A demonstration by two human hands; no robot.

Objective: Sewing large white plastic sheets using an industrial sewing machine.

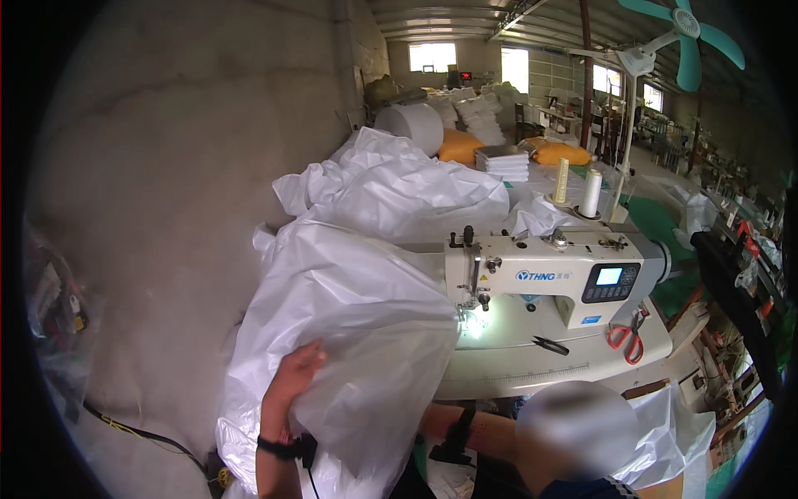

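Observation:
A big white plastic-looking sheet [357,291] drapes over the left part of the sewing table and hangs down its front in folds. My left hand [299,370] lies against the hanging sheet with its fingers stretched out along it. My right forearm [482,432], with a black band at the wrist, reaches left behind the sheet, which hides the hand and its fingers. The sheet's right edge meets the lit needle area [472,323] of a white sewing machine [540,270]. Black thread snips [550,345] and red-handled scissors [625,339] lie on the table.
Thread cones [591,193] stand behind the machine. Farther back are a stack of white folded pieces [504,164], orange sacks [460,146] and a large white roll [411,125]. A bare wall [183,208] runs along the left. A green fan [687,37] hangs at upper right.

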